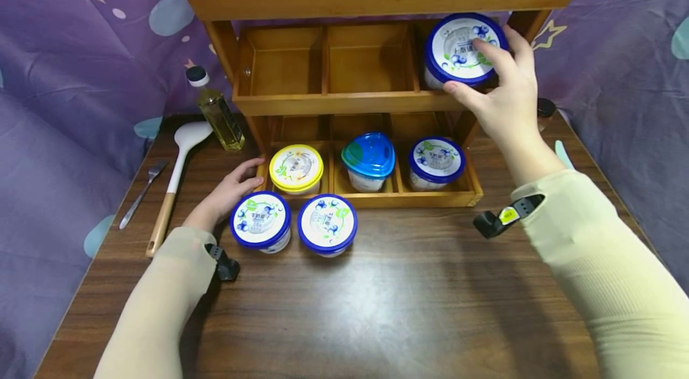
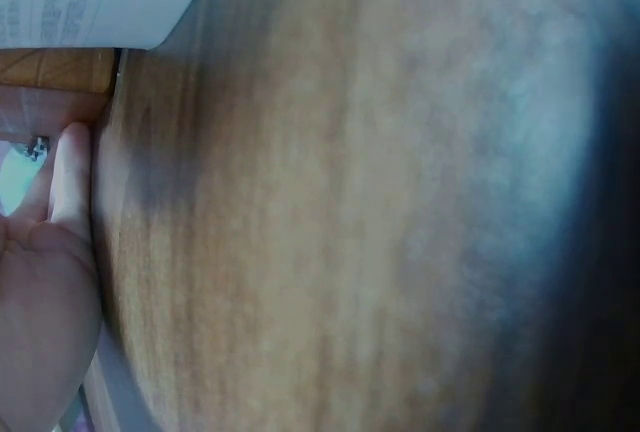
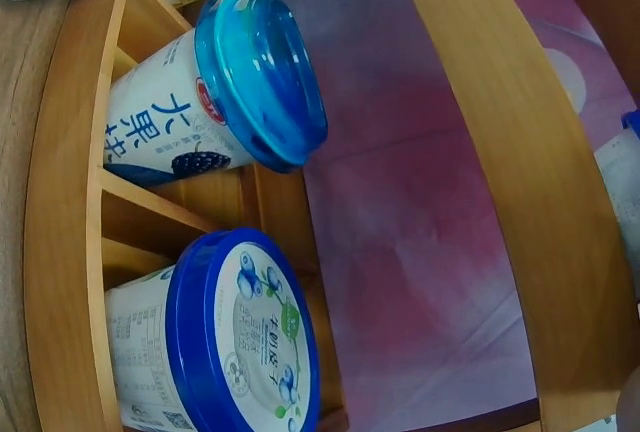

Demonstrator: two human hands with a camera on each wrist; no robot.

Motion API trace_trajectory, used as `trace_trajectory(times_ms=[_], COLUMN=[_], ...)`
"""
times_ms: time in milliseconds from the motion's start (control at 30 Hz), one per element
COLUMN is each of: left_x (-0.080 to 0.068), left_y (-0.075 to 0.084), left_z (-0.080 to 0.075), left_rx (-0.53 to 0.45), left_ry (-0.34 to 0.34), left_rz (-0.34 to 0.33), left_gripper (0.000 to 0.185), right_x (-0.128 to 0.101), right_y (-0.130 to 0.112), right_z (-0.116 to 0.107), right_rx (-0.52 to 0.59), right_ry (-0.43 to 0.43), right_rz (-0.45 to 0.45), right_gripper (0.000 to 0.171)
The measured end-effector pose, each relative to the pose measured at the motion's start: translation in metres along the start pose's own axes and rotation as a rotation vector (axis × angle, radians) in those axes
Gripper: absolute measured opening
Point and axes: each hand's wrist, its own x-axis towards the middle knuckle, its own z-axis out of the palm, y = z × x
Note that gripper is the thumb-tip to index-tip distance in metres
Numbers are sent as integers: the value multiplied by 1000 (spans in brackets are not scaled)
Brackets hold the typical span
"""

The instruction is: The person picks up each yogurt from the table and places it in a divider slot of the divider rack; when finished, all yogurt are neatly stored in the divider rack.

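Observation:
My right hand (image 1: 508, 83) grips a blue-lidded tub (image 1: 457, 47) with blueberries on its lid, at the right compartment of the middle shelf. Whether the tub's base touches the shelf floor is hidden. My left hand (image 1: 228, 190) touches the lower left side of the wooden shelf unit (image 1: 371, 105); in the left wrist view a straight digit lies against the wood. The bottom shelf holds a yellow-lidded tub (image 1: 296, 168), a cup with a turquoise-blue domed lid (image 3: 265, 82) and another blue-lidded tub (image 3: 265, 332). On the table in front stand two more blue-lidded tubs, left (image 1: 261, 219) and right (image 1: 327, 223).
To the left lie a white ladle (image 1: 180, 170) with a wooden handle and a fork (image 1: 142, 193). An oil bottle (image 1: 219, 113) stands beside the shelf unit. Behind the right arm are a dark-capped jar (image 1: 545, 109) and a pale green utensil (image 1: 563, 153). Purple cloth (image 1: 81, 80) hangs behind.

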Motion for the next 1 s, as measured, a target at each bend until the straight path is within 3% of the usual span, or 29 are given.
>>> trace_trajectory(times_ms=[233,500,1000], left_x=[-1,-18,-17], left_y=[3,30,31], left_z=[-1,4,3], left_rx=[-23,-25,-14], left_ry=[-14,-26,-26], left_rz=[-25,-24,-31], left_gripper=[60,58,57], right_x=[2,5,-2], right_y=[-1,0,-1], right_z=[-2,-3,-13], right_rx=[17,23,29], right_ry=[-24,-52,-77], right_rz=[51,74,90], right_gripper=[68,70,72])
